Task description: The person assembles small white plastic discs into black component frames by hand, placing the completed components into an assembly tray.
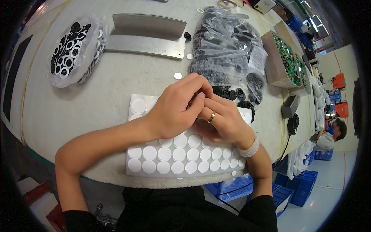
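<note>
My left hand (176, 108) and my right hand (226, 120) meet over a sheet of round white stickers (164, 154). The fingers of both are bent and pinched together. Something dark shows between the fingertips, mostly hidden, and I cannot make out what it is. A ring (211, 116) sits on a finger of my right hand, and a beaded bracelet (250, 149) circles that wrist. Just beyond the hands, several round black plastic parts (240, 93) lie beside a large clear bag of black parts (222, 50).
At the far left stands a plastic bag of black-and-white ring parts (69, 52). A bent metal plate (148, 42) lies at the back. Boxes of green circuit boards (276, 65) and a small grey block (290, 107) are on the right. Blue crates (303, 187) and another person (330, 135) appear beyond the table.
</note>
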Motion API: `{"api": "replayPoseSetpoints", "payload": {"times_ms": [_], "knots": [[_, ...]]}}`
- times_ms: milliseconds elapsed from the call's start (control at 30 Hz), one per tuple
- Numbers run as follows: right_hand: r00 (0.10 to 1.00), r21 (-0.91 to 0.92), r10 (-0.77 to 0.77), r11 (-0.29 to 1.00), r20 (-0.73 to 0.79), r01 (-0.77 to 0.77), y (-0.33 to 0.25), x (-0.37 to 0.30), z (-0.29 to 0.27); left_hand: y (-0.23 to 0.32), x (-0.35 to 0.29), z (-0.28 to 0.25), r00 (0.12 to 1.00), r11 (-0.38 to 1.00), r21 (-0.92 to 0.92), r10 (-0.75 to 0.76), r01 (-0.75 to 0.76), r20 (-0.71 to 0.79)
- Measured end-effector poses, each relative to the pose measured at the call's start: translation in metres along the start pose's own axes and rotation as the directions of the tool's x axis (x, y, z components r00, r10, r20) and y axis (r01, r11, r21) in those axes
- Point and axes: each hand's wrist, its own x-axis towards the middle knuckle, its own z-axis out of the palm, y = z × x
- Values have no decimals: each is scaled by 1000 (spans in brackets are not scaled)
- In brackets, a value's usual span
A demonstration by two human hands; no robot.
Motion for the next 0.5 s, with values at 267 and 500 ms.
{"api": "replayPoseSetpoints", "payload": {"times_ms": [267, 500], "knots": [[998, 18, 29, 999, 62, -30, -1, 1, -3, -2, 0, 0, 1000, 1000, -6, -23, 23, 5], [999, 9, 28, 1000, 43, -28, 0, 1, 0, -4, 1, 1, 1000, 1000, -4, -15, 15, -1]]}}
